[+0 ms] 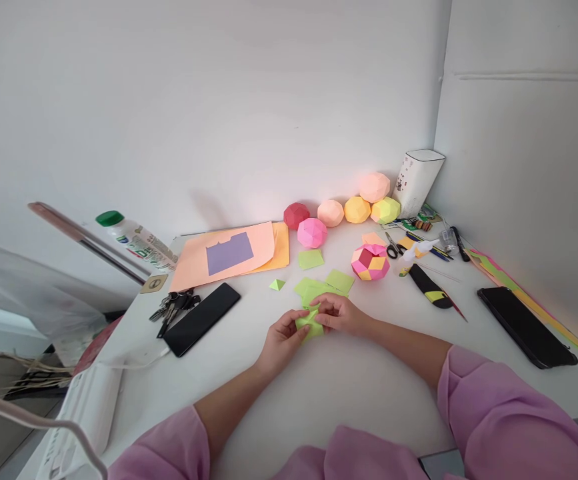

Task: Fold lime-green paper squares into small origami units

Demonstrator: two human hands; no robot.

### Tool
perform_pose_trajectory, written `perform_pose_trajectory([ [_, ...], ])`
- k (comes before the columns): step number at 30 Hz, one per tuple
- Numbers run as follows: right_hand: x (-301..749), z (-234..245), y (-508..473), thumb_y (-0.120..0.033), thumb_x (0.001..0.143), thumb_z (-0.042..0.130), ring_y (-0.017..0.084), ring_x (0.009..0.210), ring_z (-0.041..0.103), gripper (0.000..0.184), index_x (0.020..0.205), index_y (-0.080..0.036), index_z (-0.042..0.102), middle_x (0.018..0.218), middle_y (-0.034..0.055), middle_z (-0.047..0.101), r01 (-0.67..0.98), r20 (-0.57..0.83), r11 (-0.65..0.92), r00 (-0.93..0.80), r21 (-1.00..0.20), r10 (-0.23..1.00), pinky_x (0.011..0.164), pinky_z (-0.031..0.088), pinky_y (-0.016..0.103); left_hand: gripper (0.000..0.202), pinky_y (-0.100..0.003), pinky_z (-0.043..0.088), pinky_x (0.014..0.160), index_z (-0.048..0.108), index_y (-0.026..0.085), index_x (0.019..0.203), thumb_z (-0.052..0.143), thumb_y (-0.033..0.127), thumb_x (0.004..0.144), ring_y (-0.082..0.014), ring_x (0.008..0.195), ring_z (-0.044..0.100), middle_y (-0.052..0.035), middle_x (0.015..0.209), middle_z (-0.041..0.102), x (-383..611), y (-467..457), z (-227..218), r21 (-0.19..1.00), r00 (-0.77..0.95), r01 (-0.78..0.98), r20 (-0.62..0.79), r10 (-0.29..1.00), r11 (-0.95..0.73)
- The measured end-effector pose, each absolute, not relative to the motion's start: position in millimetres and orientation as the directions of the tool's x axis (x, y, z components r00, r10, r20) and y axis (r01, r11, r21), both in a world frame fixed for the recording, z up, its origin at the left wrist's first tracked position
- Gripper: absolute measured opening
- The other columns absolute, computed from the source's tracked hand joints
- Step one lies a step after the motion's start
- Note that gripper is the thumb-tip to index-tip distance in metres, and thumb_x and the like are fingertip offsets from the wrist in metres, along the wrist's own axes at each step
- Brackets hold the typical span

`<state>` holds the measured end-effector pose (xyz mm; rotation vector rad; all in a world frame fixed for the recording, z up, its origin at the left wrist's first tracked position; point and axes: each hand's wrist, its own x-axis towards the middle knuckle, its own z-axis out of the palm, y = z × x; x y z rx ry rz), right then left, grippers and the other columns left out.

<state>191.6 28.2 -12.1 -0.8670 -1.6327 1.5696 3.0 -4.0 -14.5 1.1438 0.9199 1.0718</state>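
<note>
Both my hands meet over a small folded light-green paper piece (310, 325) on the white table (349, 387). My left hand (279, 339) pinches its left side with closed fingers. My right hand (341, 313) presses and grips its right side from above, fingers curled. Just behind lie several loose green paper squares (325, 283) and a tiny folded green triangle (277, 285). A pink, yellow and orange paper ball (370, 261) sits beyond my right hand.
Several plain paper balls (349, 209) line the wall, with a pink one (311, 233) in front. Orange folders (229, 257), keys (173, 305) and a black phone (202, 318) lie left. Scissors (393, 247), pens, a black cutter (431, 288) and a second dark phone (526, 325) lie right. A white box (416, 180) stands in the corner.
</note>
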Motion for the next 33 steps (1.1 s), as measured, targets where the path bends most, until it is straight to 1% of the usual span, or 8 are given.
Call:
perform_pose_trajectory([
  [5,191.5,-13.4,28.9,-0.036,0.077,0.064,0.01,0.055,0.055,0.029,0.097,-0.015,0.062,0.06,-0.0036,0.054,-0.005,0.035,0.039,-0.54,-0.999,0.841,0.056,0.048,0.025,0.025,-0.025,0.046,0.062,0.065,0.02,0.09,0.072,0.031,0.069,-0.0132,0.07,0.055,-0.0009,0.078,0.061,3.6,-4.4,-11.4,0.978,0.258,-0.192,-0.028,0.966,0.08],
  [9,192.1,-13.3,28.9,-0.037,0.075,0.066,0.01,0.054,0.055,0.029,0.094,-0.015,0.063,0.059,-0.0033,0.055,0.002,0.017,0.021,-0.53,-1.0,0.848,0.055,0.048,0.025,0.024,-0.027,0.047,0.064,0.066,0.02,0.089,0.073,0.031,0.068,-0.0143,0.07,0.057,-0.0009,0.077,0.062,4.1,-5.1,-8.1,0.979,0.247,-0.189,-0.03,0.969,0.078],
  [13,192.1,-13.1,29.1,-0.04,0.073,0.068,0.01,0.056,0.056,0.03,0.09,-0.015,0.064,0.065,-0.0012,0.059,0.0,-0.001,-0.001,-0.527,-1.0,0.85,0.056,0.048,0.025,0.025,-0.028,0.047,0.065,0.067,0.021,0.089,0.073,0.032,0.067,-0.0152,0.071,0.058,-0.0011,0.078,0.064,3.9,-5.0,-7.1,0.983,0.255,-0.167,-0.03,0.966,0.074],
  [20,191.3,-12.9,28.5,-0.037,0.071,0.069,0.01,0.054,0.056,0.025,0.083,-0.015,0.066,0.062,-0.001,0.06,-0.003,0.001,-0.001,-0.515,-1.0,0.857,0.055,0.048,0.025,0.026,-0.027,0.047,0.064,0.068,0.02,0.09,0.074,0.032,0.067,-0.0147,0.07,0.057,-0.0015,0.077,0.063,2.6,-4.5,-10.6,0.985,0.265,-0.152,-0.033,0.964,0.076],
  [25,191.2,-12.7,28.1,-0.036,0.071,0.069,0.01,0.053,0.055,0.024,0.083,-0.015,0.066,0.06,-0.0017,0.06,0.001,0.01,0.013,-0.515,-1.0,0.857,0.055,0.048,0.025,0.025,-0.026,0.046,0.063,0.068,0.02,0.089,0.073,0.032,0.067,-0.0136,0.067,0.055,-0.0004,0.074,0.061,3.1,-4.8,-9.4,0.988,0.256,-0.138,-0.034,0.966,0.071],
  [33,190.3,-12.0,27.7,-0.035,0.072,0.069,0.01,0.053,0.054,0.024,0.084,-0.014,0.067,0.06,-0.0014,0.059,-0.002,0.003,0.003,-0.515,-1.0,0.857,0.053,0.047,0.024,0.027,-0.028,0.048,0.067,0.067,0.019,0.09,0.074,0.031,0.067,-0.0151,0.072,0.059,-0.0022,0.078,0.064,2.7,-4.3,-10.1,0.976,0.278,-0.191,-0.048,0.959,0.104],
])
